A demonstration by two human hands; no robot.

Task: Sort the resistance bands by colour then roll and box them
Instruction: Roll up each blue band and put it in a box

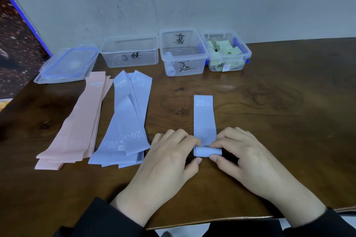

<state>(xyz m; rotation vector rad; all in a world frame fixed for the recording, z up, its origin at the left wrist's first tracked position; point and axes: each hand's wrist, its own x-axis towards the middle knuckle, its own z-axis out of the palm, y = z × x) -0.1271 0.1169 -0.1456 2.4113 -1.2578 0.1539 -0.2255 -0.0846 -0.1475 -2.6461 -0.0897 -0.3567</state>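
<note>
- Two hands, left hand point(169, 152) and right hand point(240, 152), pinch a half-rolled blue band point(205, 121) right of the blue pile point(127, 121).
- Green box point(227, 52) looks filled; blue and pink pile point(77, 127) remain unrolled.

You can read "20 LB" on the blue band point(204, 115) w/ its near end rolled, and on bands in the blue pile point(125, 121). Pink pile point(77, 127) shows "15". Handwritten marks on the clear boxes point(183, 54) aren't legible to you.
</note>
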